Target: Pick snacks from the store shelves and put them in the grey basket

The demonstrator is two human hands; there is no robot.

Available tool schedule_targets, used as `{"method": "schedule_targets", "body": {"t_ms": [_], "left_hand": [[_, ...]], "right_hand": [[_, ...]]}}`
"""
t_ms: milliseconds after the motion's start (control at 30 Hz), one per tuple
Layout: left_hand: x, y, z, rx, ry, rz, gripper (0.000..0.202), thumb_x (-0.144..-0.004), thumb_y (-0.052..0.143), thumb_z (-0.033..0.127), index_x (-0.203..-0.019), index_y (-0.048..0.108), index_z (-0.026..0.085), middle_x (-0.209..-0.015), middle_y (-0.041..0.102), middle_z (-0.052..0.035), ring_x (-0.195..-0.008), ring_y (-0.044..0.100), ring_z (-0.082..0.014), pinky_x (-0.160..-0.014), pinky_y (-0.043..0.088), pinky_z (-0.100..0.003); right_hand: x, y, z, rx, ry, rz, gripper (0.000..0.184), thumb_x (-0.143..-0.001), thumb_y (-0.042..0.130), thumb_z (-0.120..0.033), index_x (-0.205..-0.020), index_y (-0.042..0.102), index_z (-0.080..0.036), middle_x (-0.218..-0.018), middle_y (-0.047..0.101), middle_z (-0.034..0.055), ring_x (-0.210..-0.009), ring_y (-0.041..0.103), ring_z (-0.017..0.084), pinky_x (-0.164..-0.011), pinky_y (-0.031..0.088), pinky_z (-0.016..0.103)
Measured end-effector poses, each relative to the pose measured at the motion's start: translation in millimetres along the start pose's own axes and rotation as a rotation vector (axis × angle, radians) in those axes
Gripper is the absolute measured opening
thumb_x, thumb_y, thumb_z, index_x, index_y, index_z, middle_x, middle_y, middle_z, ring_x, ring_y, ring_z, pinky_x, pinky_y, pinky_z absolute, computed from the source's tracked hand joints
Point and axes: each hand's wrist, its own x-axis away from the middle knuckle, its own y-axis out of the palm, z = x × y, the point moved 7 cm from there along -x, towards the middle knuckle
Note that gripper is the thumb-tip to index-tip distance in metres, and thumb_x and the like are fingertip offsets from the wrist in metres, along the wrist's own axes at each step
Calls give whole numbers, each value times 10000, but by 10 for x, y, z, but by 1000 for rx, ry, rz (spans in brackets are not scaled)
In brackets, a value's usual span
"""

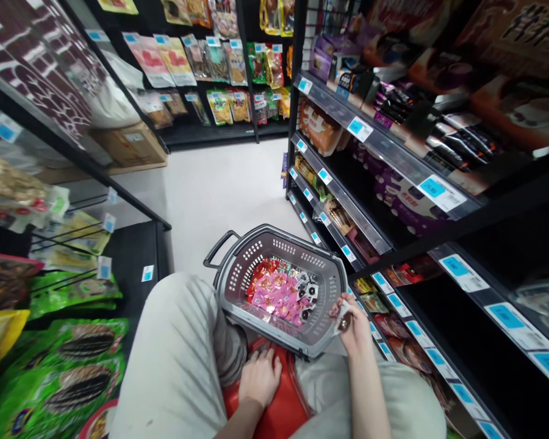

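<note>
A grey shopping basket [279,236] with a black handle stands in front of my knees. Inside lie pink candy packets [277,296], red packets [263,268] to their left, and black-and-white packets [308,289] on the right. Over the basket's right rim, my right hand [357,326] pinches a small clear-and-brown wrapped packet [345,321]; its exact kind is too small to tell. My left hand [260,375] lies with fingers outstretched on a red bag [297,396] between my legs, apart from the basket.
Shelves with blue price tags [359,128] run close along my right. On the left, green snack bags [85,353] lie on a low black shelf, beside hanging packets [89,231]. Pale floor [224,183] leads to a back rack of bagged snacks [219,107]. A cardboard box [135,146] sits left.
</note>
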Motion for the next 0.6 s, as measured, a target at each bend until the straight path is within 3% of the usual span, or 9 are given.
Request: {"method": "schedule_targets", "body": {"t_ms": [67,167,367,500,600], "left_hand": [[1,1,0,-2,1,3,408,-854,225,319,-980,581,164,-1017,619,-77,-961,529,-210,-893,354,-333],[5,-6,1,1,-4,-8,406,-854,228,319,-978,582,165,-1004,623,-77,-964,528,-213,-884,358,-333],[12,-54,16,-7,-22,-33,410,-851,231,315,-990,584,159,-1027,619,-73,-1001,514,-218,-897,348,-327],[12,-66,42,-13,2,-41,433,-844,223,312,-1033,579,155,-1063,616,-68,-1027,510,-230,-888,369,-334],[11,-12,26,-10,13,-115,446,-832,234,309,-1089,557,140,-1129,588,-74,-1051,508,-226,-914,365,-339]], "right_hand": [[-197,-297,30,337,-96,190,313,-526,567,-278,-815,509,-174,-648,534,-17,-596,523,136,-596,437,279],[-491,-559,124,539,-156,324,271,-478,576,-255,-732,545,-166,-612,554,0,-616,539,180,-674,421,329],[-741,-645,107,673,-243,431,229,-516,520,-204,-735,565,-151,-716,622,61,-765,583,221,-827,384,389],[-473,-581,-334,648,-334,333,232,-618,529,-304,-771,592,-142,-776,643,73,-705,610,197,-757,447,361],[104,-660,-1053,654,-528,388,261,-692,528,-362,-840,591,-157,-873,636,70,-752,615,184,-742,461,326]]}}
